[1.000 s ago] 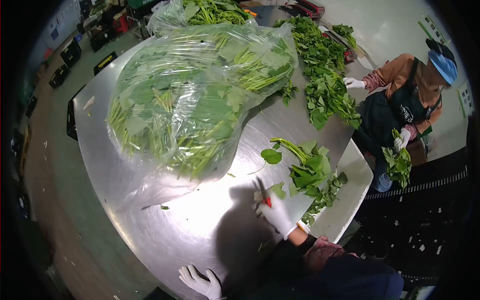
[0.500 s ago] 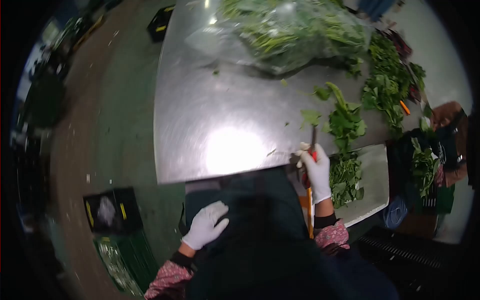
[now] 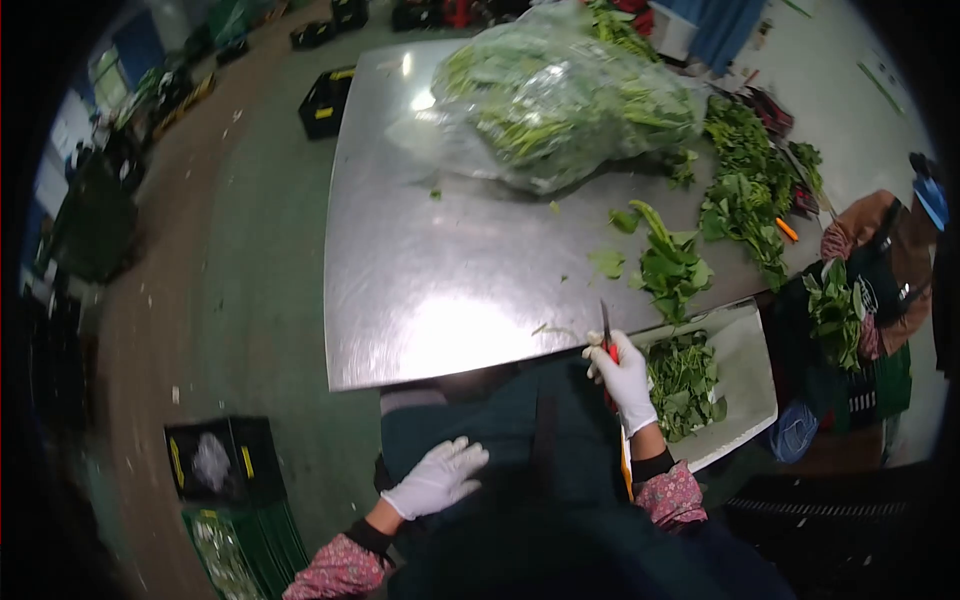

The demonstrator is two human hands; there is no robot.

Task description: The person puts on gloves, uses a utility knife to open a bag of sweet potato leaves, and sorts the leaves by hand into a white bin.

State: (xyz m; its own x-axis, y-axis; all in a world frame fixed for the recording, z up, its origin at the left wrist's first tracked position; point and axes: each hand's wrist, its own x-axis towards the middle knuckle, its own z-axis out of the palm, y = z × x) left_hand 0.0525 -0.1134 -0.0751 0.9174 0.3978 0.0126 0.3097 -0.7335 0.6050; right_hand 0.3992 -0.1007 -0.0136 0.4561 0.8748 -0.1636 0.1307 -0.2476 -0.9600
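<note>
right hand (image 3: 628,384): fingers curled, pinching red-handled blade (image 3: 606,328) | blade: beyond the fingertips at the table (image 3: 400,270) edge, long axis running away from the wearer, tip slightly leftward | leafy bunch (image 3: 672,272): ahead, slightly right of that hand | left hand (image 3: 435,482): fingers slightly spread, over apron (image 3: 500,430)

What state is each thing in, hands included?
Left hand: fingers spread, nothing visible held
Right hand: gripping red-handled tool
Clear bag: bulging with greens
White bin: open, partly filled with leaves
Loose bunch: lying on metal table
Black crate: open, clear plastic inside
</note>
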